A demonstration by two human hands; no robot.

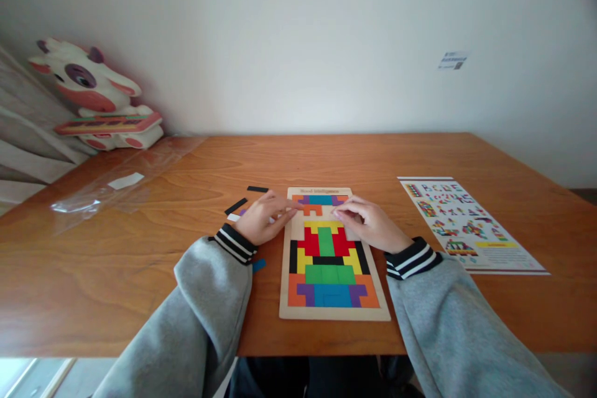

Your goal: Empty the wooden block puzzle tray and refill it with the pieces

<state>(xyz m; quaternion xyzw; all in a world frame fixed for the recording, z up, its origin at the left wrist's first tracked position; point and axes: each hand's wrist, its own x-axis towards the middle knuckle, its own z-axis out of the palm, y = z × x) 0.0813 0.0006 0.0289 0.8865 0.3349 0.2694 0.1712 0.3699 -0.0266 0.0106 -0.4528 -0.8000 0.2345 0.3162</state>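
Note:
A wooden puzzle board [285, 298] lies on the table, filled in most places with coloured block pieces. My left hand [265, 216] reaches over the board's upper left edge, thumb and index finger stretched out and apart, with the index tip at an orange piece [313, 210]. Over the upper right part is my right hand [370, 222], thumb and fingertips pinched together; whatever they may hold is hidden. Bare wood shows between the hands. Below it sit a yellow piece [321, 224], red pieces [342, 244] and a green piece [325, 241].
Loose black pieces [236, 206] and a blue piece [259, 265] lie left of the board, some partly behind my left hand. A printed pattern sheet [471, 224] is at the right. A clear plastic bag [93, 202] and a cow-shaped toy keyboard [109, 124] are at the left.

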